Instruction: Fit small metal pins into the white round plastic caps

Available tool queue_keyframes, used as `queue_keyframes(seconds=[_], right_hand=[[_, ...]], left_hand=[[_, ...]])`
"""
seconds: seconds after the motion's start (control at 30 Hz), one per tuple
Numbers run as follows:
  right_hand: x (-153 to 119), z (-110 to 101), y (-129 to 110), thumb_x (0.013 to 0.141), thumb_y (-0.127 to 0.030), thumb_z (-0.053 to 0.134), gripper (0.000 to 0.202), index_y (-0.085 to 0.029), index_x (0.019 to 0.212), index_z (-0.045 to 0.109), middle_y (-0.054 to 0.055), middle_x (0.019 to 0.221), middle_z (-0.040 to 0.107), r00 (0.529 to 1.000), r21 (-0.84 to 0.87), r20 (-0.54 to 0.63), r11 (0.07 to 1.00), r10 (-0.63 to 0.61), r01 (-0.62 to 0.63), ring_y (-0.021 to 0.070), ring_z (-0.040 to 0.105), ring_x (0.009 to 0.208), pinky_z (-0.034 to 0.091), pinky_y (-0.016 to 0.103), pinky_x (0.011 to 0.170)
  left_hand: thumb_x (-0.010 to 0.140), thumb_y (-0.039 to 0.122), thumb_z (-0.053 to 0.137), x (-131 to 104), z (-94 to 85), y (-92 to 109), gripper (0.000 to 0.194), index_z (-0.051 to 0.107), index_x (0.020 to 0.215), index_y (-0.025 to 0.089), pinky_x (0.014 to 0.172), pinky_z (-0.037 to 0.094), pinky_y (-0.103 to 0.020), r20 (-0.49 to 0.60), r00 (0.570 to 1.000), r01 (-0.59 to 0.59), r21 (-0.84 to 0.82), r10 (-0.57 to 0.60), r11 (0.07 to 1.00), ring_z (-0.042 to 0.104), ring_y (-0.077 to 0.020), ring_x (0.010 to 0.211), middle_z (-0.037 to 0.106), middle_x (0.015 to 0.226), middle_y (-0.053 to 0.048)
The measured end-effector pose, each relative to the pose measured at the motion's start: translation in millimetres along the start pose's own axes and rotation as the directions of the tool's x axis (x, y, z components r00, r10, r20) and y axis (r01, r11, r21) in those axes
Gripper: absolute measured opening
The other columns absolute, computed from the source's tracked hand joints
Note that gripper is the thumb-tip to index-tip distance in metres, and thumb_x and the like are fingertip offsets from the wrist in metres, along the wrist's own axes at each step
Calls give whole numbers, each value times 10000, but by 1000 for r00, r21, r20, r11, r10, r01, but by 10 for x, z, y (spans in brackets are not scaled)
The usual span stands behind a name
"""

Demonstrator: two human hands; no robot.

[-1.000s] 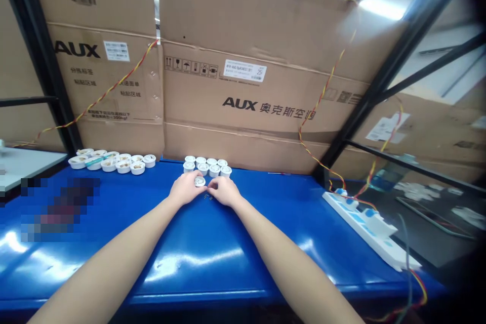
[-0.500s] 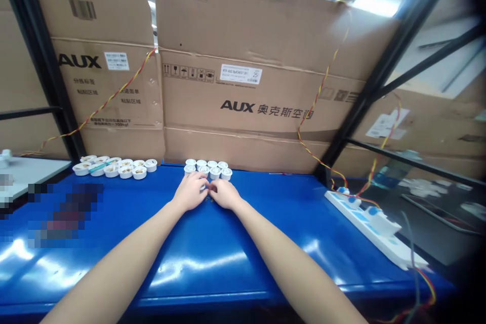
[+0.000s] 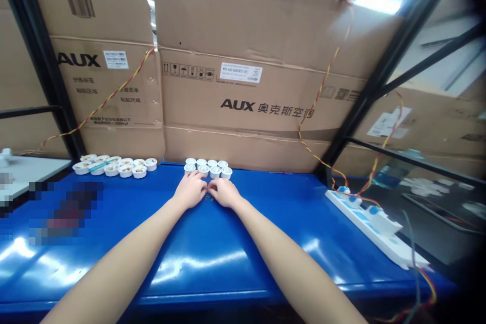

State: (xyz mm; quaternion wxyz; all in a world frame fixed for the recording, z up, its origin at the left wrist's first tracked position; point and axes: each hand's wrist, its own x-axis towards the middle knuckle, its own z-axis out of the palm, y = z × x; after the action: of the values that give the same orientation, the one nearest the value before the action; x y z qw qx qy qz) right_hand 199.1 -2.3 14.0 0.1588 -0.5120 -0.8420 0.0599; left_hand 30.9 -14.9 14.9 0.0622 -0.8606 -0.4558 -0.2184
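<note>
Several small white lidded cups stand in two rows at the back middle of the blue table. My left hand is just in front of them, its fingers bent and pressed together; what they hold, if anything, is too small to make out. Close beside it, my right hand has its fingertips pinched near the left fingertips, and its grip is likewise unclear. Tiny dark pieces lie on the table between and below the hands.
More white cups with brownish contents stand at the back left, a bluish strip across some. A white power strip with plugs lies on the right. Cardboard walls the back; twisted wires hang before it.
The fingers of both hands have shifted slightly. A white bit seen by the left fingertips before no longer shows, and more of the tiny pieces is visible.
</note>
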Motion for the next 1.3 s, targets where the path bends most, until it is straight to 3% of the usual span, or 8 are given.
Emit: queue_keyframes(seconds=[0.3,0.5,0.73,1.0,1.1,1.3], right_hand=[[14,28,65,821,-283,599,138,-235,858,724,10,883,740,1000,119,-28,993,-11,14,166,662,803,426,234,660],[13,17,83,818,-264,615,153,-220,893,741,24,920,744,998,227,-58,974,0,14,172,665,828,459,246,720],[15,-18,106,836,-255,609,137,-196,844,733,27,841,733,962,447,-269,880,-38,160,167,638,740,475,285,737],[6,-39,68,822,-252,614,106,-189,830,700,23,800,707,951,477,-302,855,-57,203,162,613,716,468,294,734],[2,-44,74,839,-248,594,108,-185,815,678,25,802,696,949,441,-309,876,-58,197,157,596,709,454,284,719],[1,-45,114,868,-275,578,125,-195,816,660,19,828,687,956,329,-285,930,-65,161,152,577,721,425,269,713]], left_hand=[[902,208,441,15,24,18,256,695,880,175,972,386,-457,28,998,-58,10,57,998,497,-296,1151,631,1131,-124],[918,210,431,16,30,6,242,667,932,160,1010,357,-469,-12,995,-98,37,98,995,478,-301,1205,572,1253,-140],[939,240,417,-5,18,-7,220,628,903,187,966,420,-458,-176,984,-23,-6,21,1000,490,-276,1206,570,1278,-106],[938,240,410,-12,22,8,197,601,927,194,998,414,-451,-197,978,35,-146,-64,989,503,-263,1207,570,1288,-98],[915,303,477,-32,-23,-12,181,580,1030,207,1016,409,-439,-185,976,72,-215,-113,974,478,-261,1254,541,1338,-99],[698,430,731,-108,-39,-144,621,506,1234,211,962,441,-466,-80,953,269,-221,-292,937,515,-339,1202,575,1265,-129]])
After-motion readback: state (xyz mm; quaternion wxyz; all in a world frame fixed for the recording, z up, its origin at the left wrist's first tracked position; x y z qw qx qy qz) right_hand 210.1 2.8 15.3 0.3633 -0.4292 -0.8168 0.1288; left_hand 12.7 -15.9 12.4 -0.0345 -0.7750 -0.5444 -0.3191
